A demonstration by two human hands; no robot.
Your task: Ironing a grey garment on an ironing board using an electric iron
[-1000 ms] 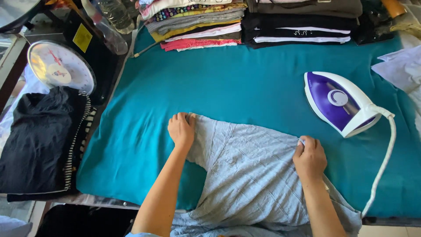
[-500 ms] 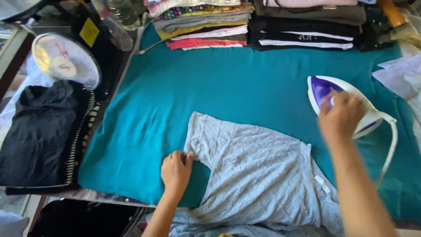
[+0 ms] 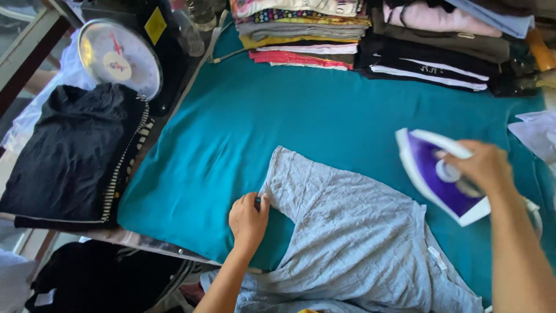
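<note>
A wrinkled grey shirt (image 3: 353, 237) lies spread on the teal ironing cloth (image 3: 260, 116), its lower part hanging over the near edge. My left hand (image 3: 249, 219) pinches the shirt's sleeve edge at the left and holds it flat. My right hand (image 3: 483, 168) grips the handle of a purple and white steam iron (image 3: 431, 174), which is tilted and lifted just to the right of the shirt's collar. The iron's cord runs off to the right, mostly hidden by my arm.
Stacks of folded clothes (image 3: 307, 29) and dark folded garments (image 3: 428, 52) line the far edge. A round dial scale (image 3: 119, 58) stands at the far left, with a black garment (image 3: 69, 150) piled beside it. White fabric (image 3: 536, 133) lies at the right edge.
My right hand left the shirt, reached right and closed on the iron, tilting it up off the cloth. My left hand slid down the sleeve toward the near edge.
</note>
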